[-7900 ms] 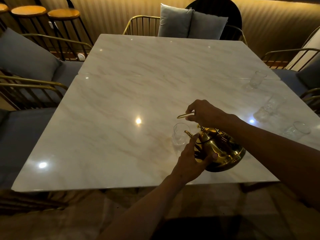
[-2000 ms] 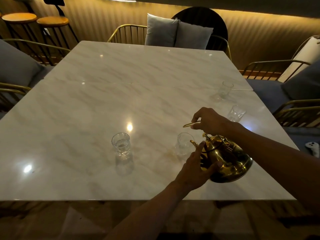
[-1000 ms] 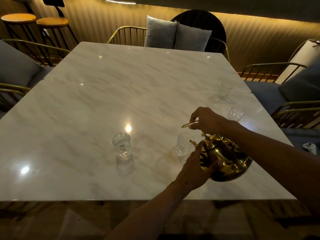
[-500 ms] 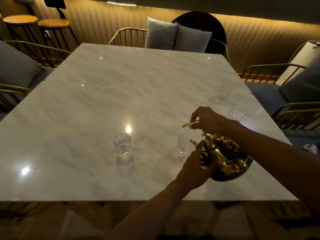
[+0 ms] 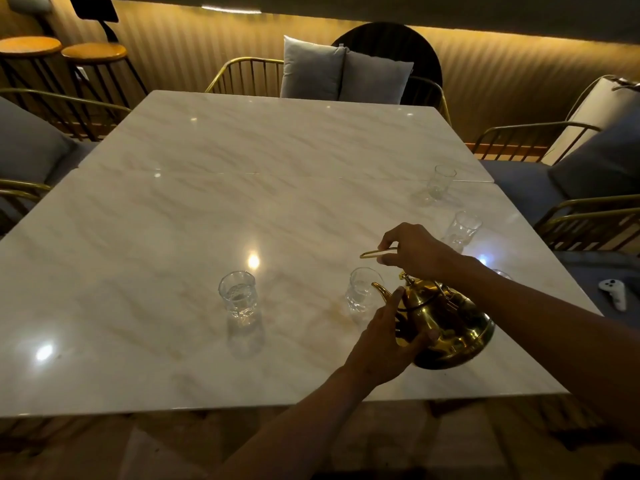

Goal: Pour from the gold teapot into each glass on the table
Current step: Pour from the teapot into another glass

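While gold teapot hangs tilted over near bench edge, spout at rim of glass | right hand pinches thin handle, left hand cups polished round belly | ribbed clear glass at left holds water | two far glasses contents unclear | glossy marble top
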